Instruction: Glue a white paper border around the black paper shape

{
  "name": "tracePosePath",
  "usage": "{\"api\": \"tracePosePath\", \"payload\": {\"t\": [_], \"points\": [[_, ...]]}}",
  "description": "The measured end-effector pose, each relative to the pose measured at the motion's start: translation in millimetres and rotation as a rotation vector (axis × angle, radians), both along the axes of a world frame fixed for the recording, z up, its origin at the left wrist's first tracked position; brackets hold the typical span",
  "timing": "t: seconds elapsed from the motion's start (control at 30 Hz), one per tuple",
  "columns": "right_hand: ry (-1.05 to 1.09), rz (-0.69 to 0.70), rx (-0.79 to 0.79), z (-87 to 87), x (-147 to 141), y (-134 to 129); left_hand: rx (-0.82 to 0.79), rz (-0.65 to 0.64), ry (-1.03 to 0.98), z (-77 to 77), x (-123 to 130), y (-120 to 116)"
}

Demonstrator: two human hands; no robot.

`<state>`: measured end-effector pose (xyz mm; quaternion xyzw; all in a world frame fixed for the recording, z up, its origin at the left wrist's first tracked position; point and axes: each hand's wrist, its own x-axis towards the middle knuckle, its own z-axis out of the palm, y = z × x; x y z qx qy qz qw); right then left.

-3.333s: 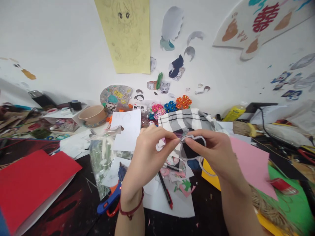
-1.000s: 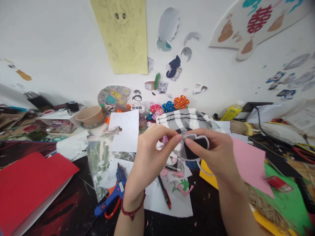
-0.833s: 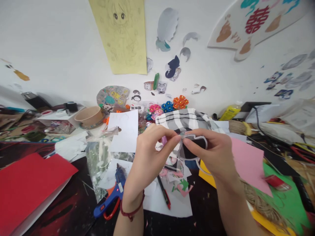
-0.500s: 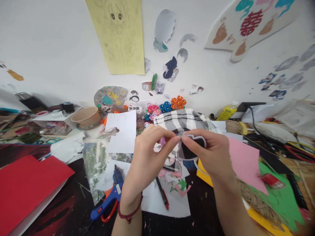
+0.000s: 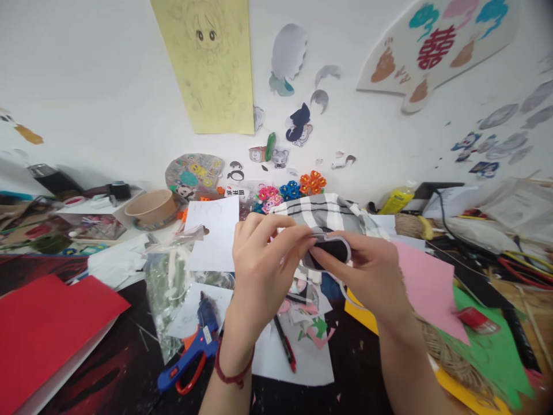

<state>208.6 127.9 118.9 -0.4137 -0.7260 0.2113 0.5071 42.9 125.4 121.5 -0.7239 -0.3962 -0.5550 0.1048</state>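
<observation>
My right hand (image 5: 371,268) holds a black cutout with a pale grey edge (image 5: 334,251) between thumb and fingers. My left hand (image 5: 270,253), with a dark red cord at its wrist, has its fingers closed at the left end of the same cutout. Both hands meet in the air above a white sheet (image 5: 294,366) with paper scraps. A pale curved strip hangs below the cutout, by my right palm. Any small piece between the left fingertips is hidden.
A blue glue gun (image 5: 188,360) lies left of my left forearm, beside a red folder (image 5: 52,334). A black and red pen (image 5: 285,344) rests on the sheet. Right are pink paper (image 5: 427,288), green paper (image 5: 496,351) and twine (image 5: 453,360). Checked cloth (image 5: 328,213) lies behind.
My left hand has turned and its fingers have moved onto the cutout's left end. The cutout has shifted slightly left and tilted in my right hand.
</observation>
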Motion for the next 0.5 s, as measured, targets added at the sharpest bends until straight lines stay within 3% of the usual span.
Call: {"api": "tracePosePath", "payload": {"t": [0.23,0.5], "points": [[-0.001,-0.022,0.007,-2.5,-1.2,2.6,0.189,0.092,0.098,-4.9,0.4,3.8],[0.010,0.003,-0.022,-3.8,-0.9,4.4,0.115,0.059,0.112,-5.8,0.4,3.9]]}}
